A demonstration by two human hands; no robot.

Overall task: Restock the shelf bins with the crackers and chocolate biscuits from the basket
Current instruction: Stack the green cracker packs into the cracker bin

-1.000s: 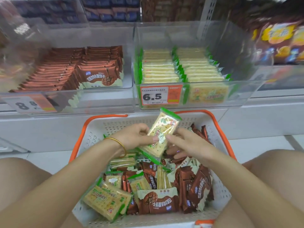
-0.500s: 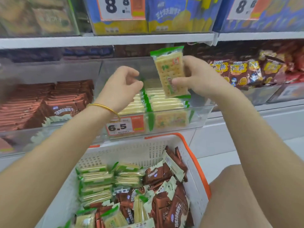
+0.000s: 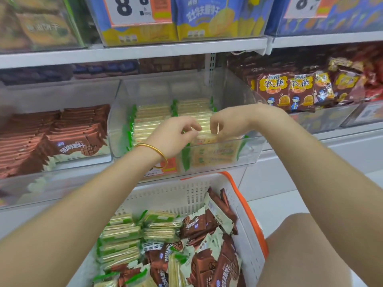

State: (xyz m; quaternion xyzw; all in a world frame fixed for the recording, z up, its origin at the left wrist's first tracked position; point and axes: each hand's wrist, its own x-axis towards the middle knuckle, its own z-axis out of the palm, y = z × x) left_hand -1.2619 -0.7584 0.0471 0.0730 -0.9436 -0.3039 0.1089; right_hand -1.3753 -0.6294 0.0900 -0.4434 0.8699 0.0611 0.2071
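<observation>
Both hands reach into the clear bin [image 3: 255, 146] on the lower shelf. The cracker pack [image 3: 207, 139] stands at the front of the bin's right-hand row, directly beneath the fingertips. The right hand [image 3: 230, 123] has fingers and thumb curled down, pinching the pack's top edge. The left hand [image 3: 176, 138], wearing a gold bracelet [image 3: 158, 150], is curled likewise onto the same edge, though blur leaves its contact uncertain. The basket [image 3: 249, 214] below holds more crackers and chocolate biscuits.
</observation>
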